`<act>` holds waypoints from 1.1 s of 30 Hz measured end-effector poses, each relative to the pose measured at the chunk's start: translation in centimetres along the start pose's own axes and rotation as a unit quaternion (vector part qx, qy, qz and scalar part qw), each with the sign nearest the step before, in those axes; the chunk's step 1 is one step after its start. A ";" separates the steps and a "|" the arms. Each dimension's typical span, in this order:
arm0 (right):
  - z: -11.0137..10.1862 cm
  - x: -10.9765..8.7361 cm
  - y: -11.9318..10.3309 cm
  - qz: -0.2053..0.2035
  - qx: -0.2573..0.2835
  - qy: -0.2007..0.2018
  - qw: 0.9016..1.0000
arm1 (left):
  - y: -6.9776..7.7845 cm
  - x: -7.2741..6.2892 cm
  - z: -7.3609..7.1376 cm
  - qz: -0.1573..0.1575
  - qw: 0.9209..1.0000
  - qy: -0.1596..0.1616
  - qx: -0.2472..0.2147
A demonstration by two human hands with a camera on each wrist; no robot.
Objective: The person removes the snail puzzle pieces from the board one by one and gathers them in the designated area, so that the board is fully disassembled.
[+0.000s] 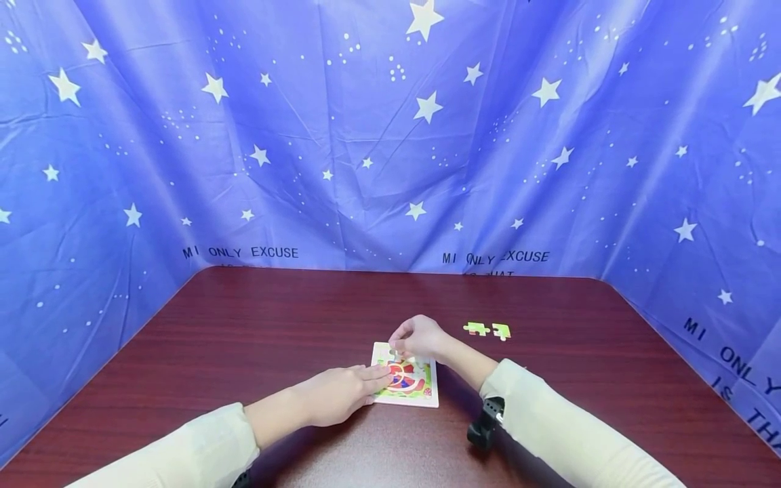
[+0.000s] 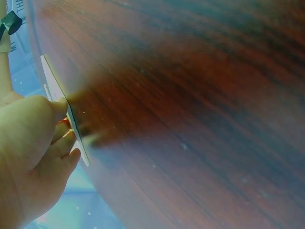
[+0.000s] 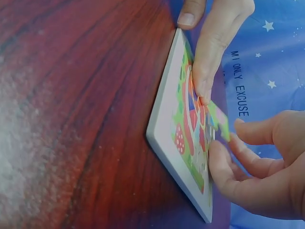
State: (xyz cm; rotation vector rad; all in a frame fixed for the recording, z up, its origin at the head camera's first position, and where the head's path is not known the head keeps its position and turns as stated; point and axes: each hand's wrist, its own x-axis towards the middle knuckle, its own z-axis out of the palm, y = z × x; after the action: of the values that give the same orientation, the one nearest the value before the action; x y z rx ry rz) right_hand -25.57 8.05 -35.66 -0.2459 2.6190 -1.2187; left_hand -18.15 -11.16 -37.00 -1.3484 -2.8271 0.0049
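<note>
A jigsaw puzzle in a white frame [image 1: 407, 402] lies on the table, its picture red, green and blue. My left hand [image 1: 342, 395] reaches in from the left, its straight fingers resting on the picture and its thumb by the frame's near edge. At the far side, my right hand [image 1: 421, 337] pinches a green and pink puzzle piece [image 3: 220, 120] between thumb and fingers. That piece is tilted up over the puzzle, close to the left fingertips [image 3: 205, 95]. The left wrist view catches only the frame's edge [image 2: 57, 86] and the underside of the left hand.
Two loose jigsaw pieces, a yellow-green one [image 1: 476, 329] and another [image 1: 502, 331] beside it, lie on the table to the right, beyond the right hand. A blue curtain [image 1: 342, 135] with stars surrounds the dark red wooden table [image 1: 274, 318].
</note>
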 end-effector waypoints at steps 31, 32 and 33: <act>-1.8 1.4 2.2 0.013 0.143 -0.038 0.989 | 0.0 0.1 0.0 -0.001 1.000 0.006 0.001; -1.9 1.4 2.3 0.013 0.146 -0.039 0.988 | 0.0 0.1 0.1 0.000 1.000 0.006 0.002; -2.1 1.4 2.5 0.010 0.148 -0.041 0.988 | 0.0 0.1 0.1 0.000 1.000 0.007 0.004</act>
State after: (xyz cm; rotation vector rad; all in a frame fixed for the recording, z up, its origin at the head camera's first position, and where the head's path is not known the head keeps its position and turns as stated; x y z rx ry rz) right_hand -27.60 10.78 -36.48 -0.2092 2.3264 -1.5329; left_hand -18.18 -11.11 -37.13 -1.3419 -2.8123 0.0051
